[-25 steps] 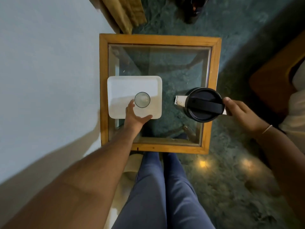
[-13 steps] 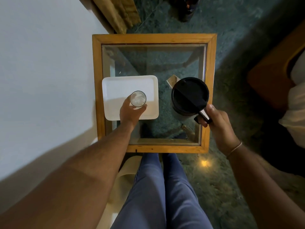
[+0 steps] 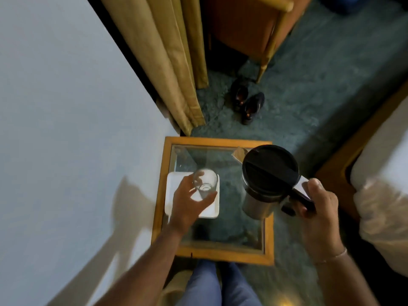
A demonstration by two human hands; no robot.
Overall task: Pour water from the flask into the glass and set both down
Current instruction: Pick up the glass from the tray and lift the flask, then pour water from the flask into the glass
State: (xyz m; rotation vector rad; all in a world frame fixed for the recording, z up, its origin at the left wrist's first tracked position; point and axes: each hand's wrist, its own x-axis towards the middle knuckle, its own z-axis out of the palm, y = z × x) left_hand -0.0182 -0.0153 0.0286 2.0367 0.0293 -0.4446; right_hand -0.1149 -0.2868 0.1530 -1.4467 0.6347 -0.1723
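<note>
While your left hand (image 3: pixel 187 204) wraps the clear drinking glass (image 3: pixel 204 184), your right hand (image 3: pixel 313 208) grips the black-lidded steel flask (image 3: pixel 265 182) by its handle

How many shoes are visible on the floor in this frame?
2. One dark shoe lies on the green carpet beyond the glass-topped wooden table, near the yellow curtain; the second dark shoe lies just right of it, touching or nearly so. None appear hidden.

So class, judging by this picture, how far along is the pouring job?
Done: both items picked up. The left hand holds the clear drinking glass above the white square tray; the right hand holds the black-lidded steel flask by its handle, upright. No water visible. Left: pouring, then setting both down.
</note>
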